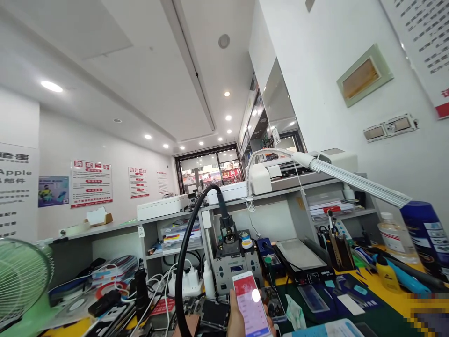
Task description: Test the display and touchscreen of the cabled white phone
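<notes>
My left hand (236, 316) is closed around a white-framed smartphone (249, 309) at the bottom middle of the view. The thumb lies along the phone's left edge and fingertips show at its right edge. The lit screen has a red top and a pale list below, with a bright glare spot on it. Behind the phone stands a grey soldering or hot-air station (224, 274). A crumpled pale tissue or wrapper (295, 312) lies to the right. My right hand is not in view.
A thick black hose (182, 252) arches up left of the phone. A white power strip (185, 283) with cables sits behind it. At right are a flat heating plate (301, 255), a clear bottle (394, 238) and a blue can (426, 234). A green fan (23, 281) stands far left.
</notes>
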Demonstrator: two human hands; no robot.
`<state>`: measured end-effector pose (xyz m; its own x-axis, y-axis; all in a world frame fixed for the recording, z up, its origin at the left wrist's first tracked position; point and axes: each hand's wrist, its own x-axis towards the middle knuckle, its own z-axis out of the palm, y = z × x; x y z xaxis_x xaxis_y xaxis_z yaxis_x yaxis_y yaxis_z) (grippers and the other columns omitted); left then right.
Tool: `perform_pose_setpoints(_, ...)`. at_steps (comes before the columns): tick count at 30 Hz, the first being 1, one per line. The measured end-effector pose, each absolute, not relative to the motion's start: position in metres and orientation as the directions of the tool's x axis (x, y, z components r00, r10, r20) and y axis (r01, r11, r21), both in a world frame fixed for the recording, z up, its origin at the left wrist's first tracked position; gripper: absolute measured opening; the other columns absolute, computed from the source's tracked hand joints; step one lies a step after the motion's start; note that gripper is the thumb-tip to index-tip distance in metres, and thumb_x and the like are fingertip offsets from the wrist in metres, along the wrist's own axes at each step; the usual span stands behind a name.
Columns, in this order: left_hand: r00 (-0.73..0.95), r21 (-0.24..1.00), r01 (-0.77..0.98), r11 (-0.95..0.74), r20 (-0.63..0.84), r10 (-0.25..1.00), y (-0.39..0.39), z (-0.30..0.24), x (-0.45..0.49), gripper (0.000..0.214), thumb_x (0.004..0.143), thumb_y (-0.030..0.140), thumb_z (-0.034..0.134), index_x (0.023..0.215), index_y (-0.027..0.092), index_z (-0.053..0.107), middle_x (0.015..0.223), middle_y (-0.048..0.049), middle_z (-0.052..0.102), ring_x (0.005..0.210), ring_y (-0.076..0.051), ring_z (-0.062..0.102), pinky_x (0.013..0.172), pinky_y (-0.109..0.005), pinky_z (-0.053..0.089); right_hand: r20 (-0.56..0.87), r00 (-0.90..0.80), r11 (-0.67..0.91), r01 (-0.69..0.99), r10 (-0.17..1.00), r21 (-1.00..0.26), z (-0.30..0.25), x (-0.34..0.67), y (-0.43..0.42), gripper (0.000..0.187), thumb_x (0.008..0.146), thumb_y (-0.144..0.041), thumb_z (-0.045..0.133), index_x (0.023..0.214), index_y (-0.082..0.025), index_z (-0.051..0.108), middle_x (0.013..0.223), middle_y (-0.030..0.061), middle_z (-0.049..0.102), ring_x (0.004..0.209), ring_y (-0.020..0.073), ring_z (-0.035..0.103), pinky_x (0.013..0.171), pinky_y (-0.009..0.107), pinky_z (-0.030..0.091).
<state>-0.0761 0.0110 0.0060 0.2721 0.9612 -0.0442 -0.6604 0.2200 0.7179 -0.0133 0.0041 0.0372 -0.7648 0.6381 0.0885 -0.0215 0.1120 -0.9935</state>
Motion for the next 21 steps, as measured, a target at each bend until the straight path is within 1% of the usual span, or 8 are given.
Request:
perform_pose_setpoints(5,0.24,0.717,-0.676,0.169,-0.002,0.971,0.003,0.01,-0.093,0.036,0.088,0.041,0.059,0.121,0.026,0.058,0.121,-0.0074,0.059,0.108,-0.025,0.058,0.082,-0.041,0.053,0.095,-0.767,0.11,-0.032,0.634,-0.993,0.046,-0.033,-0.002,0.037,0.089,-0.062,0.038,0.105,-0.036,0.06,0.058,-0.0015,0.059,0.047,0.0196,0.061,0.035,0.024,0.038)
perform_pose_setpoints(9,0.226,0.71,-0.689,0.145,0.021,0.974,-0.005,0.003,-0.09,0.036,0.089,0.044,0.057,0.122,0.028,0.057,0.123,-0.0083,0.059,0.108,-0.024,0.057,0.082,-0.041,0.054,0.107,-0.771,0.112,-0.047,0.628,-0.993,0.05,-0.043,-0.008,0.034,0.092,-0.048,0.052,0.112,-0.021,0.059,0.084,0.0034,0.067,0.065,0.0142,0.063,0.052,0.026,0.052)
perform_pose_setpoints(12,0.232,0.705,-0.692,0.156,0.013,0.973,-0.003,-0.004,-0.076,0.034,0.089,0.046,0.056,0.12,0.032,0.058,0.122,-0.008,0.06,0.108,-0.024,0.057,0.081,-0.04,0.054,0.115,-0.774,0.111,-0.058,0.623,-0.992,0.05,-0.042,-0.01,0.024,0.093,-0.037,0.056,0.109,-0.019,0.06,0.093,0.0039,0.067,0.076,0.0159,0.064,0.06,0.028,0.055)
perform_pose_setpoints(13,0.236,0.703,-0.693,0.161,0.01,0.972,0.001,-0.006,-0.07,0.041,0.089,0.049,0.054,0.123,0.025,0.056,0.119,-0.0095,0.061,0.103,-0.023,0.059,0.081,-0.042,0.054,0.117,-0.774,0.11,-0.061,0.622,-0.992,0.051,-0.041,-0.011,0.023,0.093,-0.036,0.057,0.108,-0.02,0.06,0.095,0.0039,0.067,0.078,0.0167,0.065,0.061,0.029,0.055)
perform_pose_setpoints(15,0.245,0.7,-0.691,0.182,-0.01,0.969,0.01,-0.012,-0.059,0.053,0.081,0.063,0.055,0.12,0.027,0.06,0.1,-0.0109,0.067,0.093,-0.031,0.065,0.067,-0.044,0.054,0.119,-0.774,0.108,-0.066,0.622,-0.992,0.052,-0.042,-0.011,0.022,0.092,-0.033,0.058,0.11,-0.02,0.06,0.099,0.0043,0.067,0.084,0.0187,0.065,0.065,0.032,0.056)
perform_pose_setpoints(16,0.248,0.696,-0.692,0.192,-0.021,0.969,0.016,-0.015,-0.054,0.059,0.078,0.069,0.054,0.117,0.025,0.062,0.089,-0.0115,0.068,0.085,-0.032,0.066,0.063,-0.043,0.053,0.119,-0.773,0.106,-0.067,0.623,-0.992,0.053,-0.043,-0.011,0.022,0.092,-0.032,0.059,0.111,-0.021,0.06,0.103,0.0047,0.067,0.088,0.0201,0.065,0.068,0.034,0.056)
perform_pose_setpoints(18,0.234,0.674,-0.707,0.212,-0.06,0.97,0.029,-0.023,-0.049,0.067,0.076,0.075,0.05,0.111,0.019,0.065,0.073,-0.0098,0.066,0.067,-0.028,0.066,0.058,-0.038,0.05,0.118,-0.769,0.104,-0.067,0.628,-0.992,0.054,-0.039,-0.012,0.024,0.091,-0.03,0.06,0.113,-0.021,0.06,0.111,0.0058,0.065,0.097,0.023,0.063,0.076,0.039,0.056)
perform_pose_setpoints(21,0.17,0.658,-0.728,0.193,-0.098,0.98,0.044,-0.034,-0.049,0.073,0.076,0.078,0.043,0.107,0.015,0.063,0.067,-0.0081,0.064,0.053,-0.022,0.061,0.055,-0.035,0.047,0.113,-0.766,0.1,-0.064,0.633,-0.993,0.046,-0.015,-0.017,0.027,0.09,-0.03,0.061,0.116,-0.022,0.059,0.119,0.0065,0.063,0.105,0.025,0.061,0.083,0.043,0.054)
